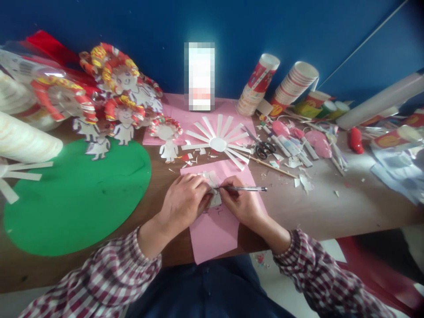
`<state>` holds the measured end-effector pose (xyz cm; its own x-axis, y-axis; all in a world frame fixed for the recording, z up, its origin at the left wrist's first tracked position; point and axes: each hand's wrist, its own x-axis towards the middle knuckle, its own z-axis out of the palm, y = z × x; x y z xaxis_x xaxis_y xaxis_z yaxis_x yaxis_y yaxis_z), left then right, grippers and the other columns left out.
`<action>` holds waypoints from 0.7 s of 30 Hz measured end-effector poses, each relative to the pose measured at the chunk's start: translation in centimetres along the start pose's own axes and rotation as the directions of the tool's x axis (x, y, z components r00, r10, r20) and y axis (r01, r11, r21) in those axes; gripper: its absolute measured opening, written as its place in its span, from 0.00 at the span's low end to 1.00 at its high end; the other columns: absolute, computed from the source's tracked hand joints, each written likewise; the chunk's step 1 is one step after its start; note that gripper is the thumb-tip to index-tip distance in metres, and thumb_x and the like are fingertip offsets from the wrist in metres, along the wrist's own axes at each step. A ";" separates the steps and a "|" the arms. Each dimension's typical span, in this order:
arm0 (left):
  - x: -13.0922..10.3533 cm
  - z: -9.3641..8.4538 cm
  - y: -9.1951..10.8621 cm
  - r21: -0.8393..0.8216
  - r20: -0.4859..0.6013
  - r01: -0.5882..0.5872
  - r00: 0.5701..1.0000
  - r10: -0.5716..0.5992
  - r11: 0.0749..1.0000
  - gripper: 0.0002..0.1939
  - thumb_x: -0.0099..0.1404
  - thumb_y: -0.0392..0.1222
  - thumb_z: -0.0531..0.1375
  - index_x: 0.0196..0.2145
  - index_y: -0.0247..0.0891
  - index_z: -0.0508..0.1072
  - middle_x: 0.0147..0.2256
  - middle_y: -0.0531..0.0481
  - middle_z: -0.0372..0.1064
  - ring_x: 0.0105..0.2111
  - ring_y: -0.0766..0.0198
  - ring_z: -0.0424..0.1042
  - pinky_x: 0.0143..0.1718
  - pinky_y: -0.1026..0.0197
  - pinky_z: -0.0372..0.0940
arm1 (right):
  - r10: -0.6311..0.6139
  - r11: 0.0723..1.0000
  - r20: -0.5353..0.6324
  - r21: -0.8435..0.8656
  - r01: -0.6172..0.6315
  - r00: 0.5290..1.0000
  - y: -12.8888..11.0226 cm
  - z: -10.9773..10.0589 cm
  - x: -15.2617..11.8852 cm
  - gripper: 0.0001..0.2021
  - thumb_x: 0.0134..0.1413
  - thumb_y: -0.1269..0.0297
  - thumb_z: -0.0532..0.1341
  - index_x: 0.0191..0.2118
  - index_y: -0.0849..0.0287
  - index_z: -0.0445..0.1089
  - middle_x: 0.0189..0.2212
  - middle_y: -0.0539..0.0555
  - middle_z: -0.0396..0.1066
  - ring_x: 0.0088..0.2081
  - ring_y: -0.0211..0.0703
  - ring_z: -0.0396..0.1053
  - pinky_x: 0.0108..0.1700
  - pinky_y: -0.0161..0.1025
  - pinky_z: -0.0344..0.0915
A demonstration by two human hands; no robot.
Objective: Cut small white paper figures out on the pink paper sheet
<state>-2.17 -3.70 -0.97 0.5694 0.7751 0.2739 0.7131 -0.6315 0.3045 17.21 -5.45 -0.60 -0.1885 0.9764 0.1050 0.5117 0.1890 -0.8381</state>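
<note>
In my right hand (240, 198) is a pen (251, 189), held almost level, its tip at a small piece of white paper (216, 201). My left hand (185, 196) is closed over the left side of that paper, fingers together, hiding part of it. Beneath both hands lies a pink sheet (215, 240) with a few dark marks near the white paper. Just beyond it, a white paper cup cut into spread strips (217, 144) lies flat. A small white paper figure with a red and yellow ring (168, 139) lies to its left.
A green oval sheet (76, 203) covers the left of the table, with several paper figures (124, 119) behind. Black scissors (265, 149), a thin stick (271, 167), markers (294, 150) and scraps lie right. Stacked paper cups (291, 86) and a lit phone (199, 77) stand at the back.
</note>
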 end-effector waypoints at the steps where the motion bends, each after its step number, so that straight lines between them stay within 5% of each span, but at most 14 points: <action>1: 0.0 0.0 0.0 0.002 0.001 0.000 1.000 0.000 1.000 0.06 0.68 0.40 0.58 0.38 0.38 0.75 0.42 0.47 0.73 0.42 0.55 0.70 0.43 0.53 0.66 | 0.000 1.000 -0.006 0.023 0.000 1.000 0.0 0.0 0.0 0.01 0.59 0.67 0.59 0.36 0.58 0.66 0.27 0.49 0.70 0.28 0.37 0.69 0.30 0.33 0.65; 11: 0.2 0.0 0.1 0.040 0.000 0.010 1.000 -0.010 0.999 0.03 0.65 0.38 0.60 0.35 0.38 0.73 0.38 0.48 0.73 0.40 0.55 0.69 0.42 0.52 0.65 | 0.113 0.978 -0.089 0.187 -0.094 0.990 -0.8 -2.2 0.0 0.04 0.59 0.64 0.59 0.38 0.57 0.69 0.25 0.48 0.67 0.23 0.35 0.65 0.25 0.32 0.62; 16: 0.1 0.2 0.1 0.014 0.003 0.033 0.999 -0.033 0.999 0.04 0.66 0.38 0.59 0.34 0.38 0.74 0.37 0.49 0.72 0.40 0.56 0.69 0.43 0.53 0.65 | -0.012 0.999 -0.071 -0.040 0.010 0.997 -1.1 -1.5 0.2 0.03 0.60 0.65 0.58 0.36 0.57 0.66 0.24 0.48 0.67 0.22 0.35 0.64 0.26 0.32 0.62; 21: 0.1 -0.1 0.2 0.019 0.028 0.030 0.999 -0.030 0.999 0.06 0.68 0.41 0.57 0.36 0.38 0.74 0.36 0.48 0.71 0.41 0.55 0.68 0.44 0.52 0.65 | -0.174 0.969 -0.036 -0.186 0.165 0.984 0.3 0.1 0.4 0.03 0.64 0.64 0.55 0.40 0.57 0.64 0.34 0.56 0.72 0.33 0.43 0.72 0.35 0.38 0.68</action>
<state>-2.00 -3.78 -0.80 0.5590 0.7941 0.2385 0.7373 -0.6076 0.2953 17.23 -5.01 -0.87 -0.2441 0.9317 0.2690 0.6203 0.3632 -0.6952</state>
